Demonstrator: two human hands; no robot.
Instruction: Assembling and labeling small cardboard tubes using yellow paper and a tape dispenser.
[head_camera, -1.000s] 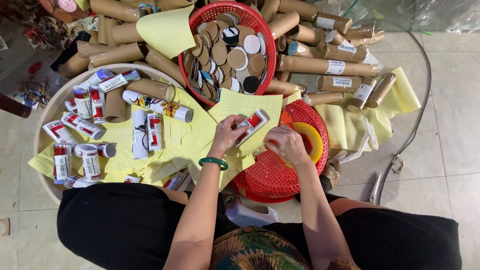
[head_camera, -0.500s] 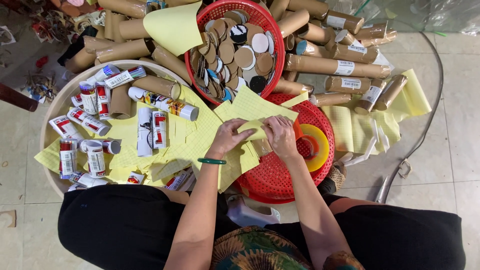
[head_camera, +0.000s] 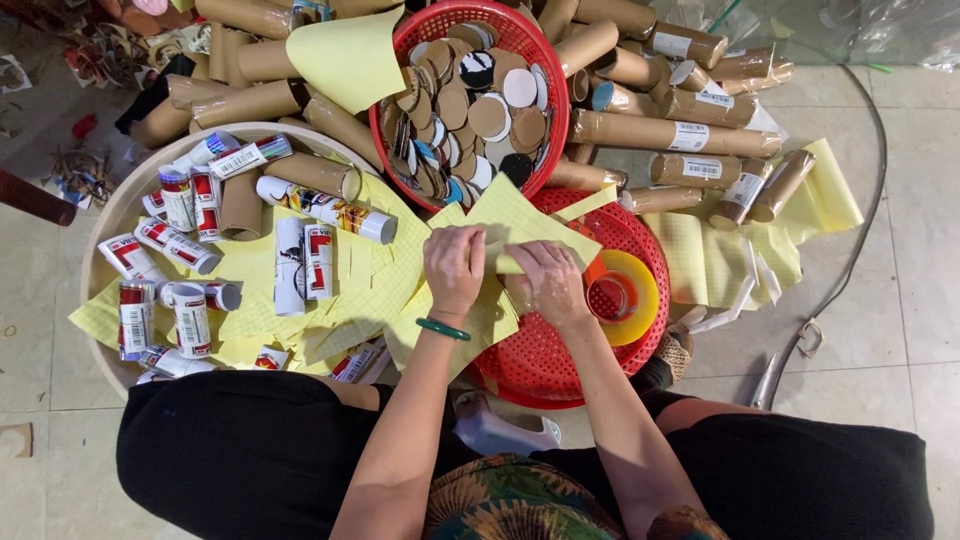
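Left hand (head_camera: 455, 265) and right hand (head_camera: 545, 280), fingers closed, pinch a pale yellow gridded sheet (head_camera: 525, 222), creased, over an upturned red basket (head_camera: 560, 350). Cardboard tubes (head_camera: 670, 130) and a tray (head_camera: 110, 225) lie on the tiled floor (head_camera: 920, 280).

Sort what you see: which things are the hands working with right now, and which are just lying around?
In hand:
left hand
right hand
yellow sheet, gripped by both

Lying about:
tape roll
basket of discs
bare cardboard tubes
labelled tubes
white glue gun
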